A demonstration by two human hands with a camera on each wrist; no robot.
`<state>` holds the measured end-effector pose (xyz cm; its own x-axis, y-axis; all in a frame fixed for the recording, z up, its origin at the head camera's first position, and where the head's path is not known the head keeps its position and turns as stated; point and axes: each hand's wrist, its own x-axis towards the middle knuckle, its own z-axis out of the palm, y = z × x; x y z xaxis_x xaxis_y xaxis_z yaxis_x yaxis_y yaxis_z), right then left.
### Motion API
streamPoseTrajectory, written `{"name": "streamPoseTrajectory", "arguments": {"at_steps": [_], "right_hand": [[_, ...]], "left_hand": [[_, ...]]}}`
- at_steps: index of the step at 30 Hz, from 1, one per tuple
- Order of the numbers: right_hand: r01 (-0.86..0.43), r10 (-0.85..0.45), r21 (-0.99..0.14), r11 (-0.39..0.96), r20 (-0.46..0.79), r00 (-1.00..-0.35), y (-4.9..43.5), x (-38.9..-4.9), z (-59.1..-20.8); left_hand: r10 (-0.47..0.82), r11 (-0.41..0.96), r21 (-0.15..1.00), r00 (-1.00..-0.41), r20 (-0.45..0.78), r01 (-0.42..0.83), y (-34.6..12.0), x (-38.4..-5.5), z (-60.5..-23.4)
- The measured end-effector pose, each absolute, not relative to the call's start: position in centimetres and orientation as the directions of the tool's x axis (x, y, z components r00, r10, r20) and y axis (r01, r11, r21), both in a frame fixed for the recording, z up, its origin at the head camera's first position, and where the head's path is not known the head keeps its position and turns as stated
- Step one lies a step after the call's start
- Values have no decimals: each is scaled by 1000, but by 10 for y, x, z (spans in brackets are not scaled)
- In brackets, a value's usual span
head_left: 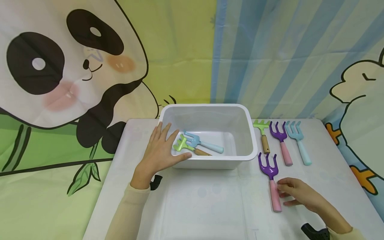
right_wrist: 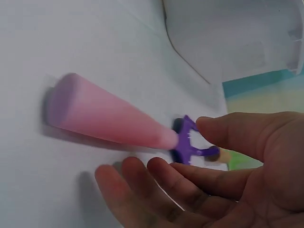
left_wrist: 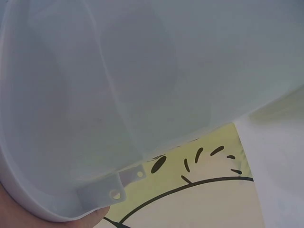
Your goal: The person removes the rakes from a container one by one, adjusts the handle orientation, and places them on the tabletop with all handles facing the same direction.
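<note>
A white plastic bin [head_left: 207,162] stands on the table, and my left hand [head_left: 159,150] rests on its front left corner with fingers spread over the rim. Inside the bin lie a light blue garden fork [head_left: 207,144] and a small green rake [head_left: 187,145] with a wooden handle. To the right of the bin, a purple garden fork [head_left: 273,190] with a pink handle lies flat. My right hand [head_left: 300,193] is beside that handle, thumb and fingers apart; in the right wrist view nothing is between them.
Behind the near fork lie a green rake [head_left: 263,136] with a wooden handle, another purple fork [head_left: 283,143] with a pink handle, and a light blue fork [head_left: 300,143]. A printed cloth [head_left: 180,50] hangs behind the white table [head_left: 210,203].
</note>
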<state>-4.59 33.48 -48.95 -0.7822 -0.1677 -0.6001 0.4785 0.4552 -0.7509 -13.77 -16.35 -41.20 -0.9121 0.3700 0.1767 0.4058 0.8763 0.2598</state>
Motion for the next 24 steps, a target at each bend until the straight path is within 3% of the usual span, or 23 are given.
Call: {"name": "streamPoseTrajectory", "arguments": {"at_steps": [4,12,18,24], "right_hand": [[378,-147,-752,540,-526,-838,334,-61,-469],[49,-274,-783,620,-275,-922,305,-108,-391],[-95,-350,-765,637,-177,-920,272,-139,-343],[-176,-465,-777,604,-165,-870,229,-166,-315]], "left_hand": [[371,875,260,-910,183,409,-164,-138,-412],[370,873,265,-910,186,409,-164,-138,-411],[377,870,267,-908,181,415,-163,-138,-411],[370,877,259,-913,171,404,-165,-139,-412]]}}
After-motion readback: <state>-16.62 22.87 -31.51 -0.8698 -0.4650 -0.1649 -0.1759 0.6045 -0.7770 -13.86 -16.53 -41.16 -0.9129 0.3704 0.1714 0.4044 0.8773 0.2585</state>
